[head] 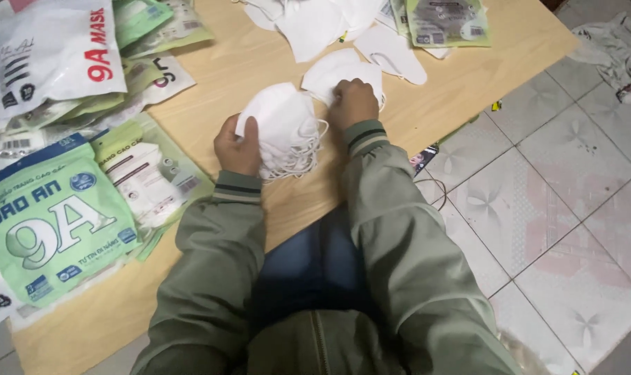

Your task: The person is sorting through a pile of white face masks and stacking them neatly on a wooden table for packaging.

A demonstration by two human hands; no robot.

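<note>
- Both hands are set over the middle of the tabletop [461, 104], sleeves of a green jacket [399, 250] drawn up to the wrists.
- A stack of white masks [284, 128] is grasped by the left hand [237, 147], thumb wrapped over its near side; loose ear loops [303, 161] are seen hanging from the stack's lower edge.
- The right hand [353, 103] is closed, knuckles up, on a single white mask [333, 71] that lies flat on the tabletop just behind the stack; whether it is pinched or only pressed cannot be told.
- More loose white masks [315, 24] are spread along the far edge, one [392, 52] lying apart toward the right hand.
- Green and white printed packets [51, 222] are heaped along the left edge, another pile of packets [58, 52] fills the far left corner, and one packet [446, 22] lies at the far edge among the loose masks.
- As to progress, a good handful of masks is judged to be gathered already into the stack, while a fair number is left loose at the far edge; the work looks partway done.
- Whether the packets are filled or empty cannot be told for most of them.
- Tiled floor [551, 208] is seen past the right edge, with crumpled plastic [617, 45] lying on it.
</note>
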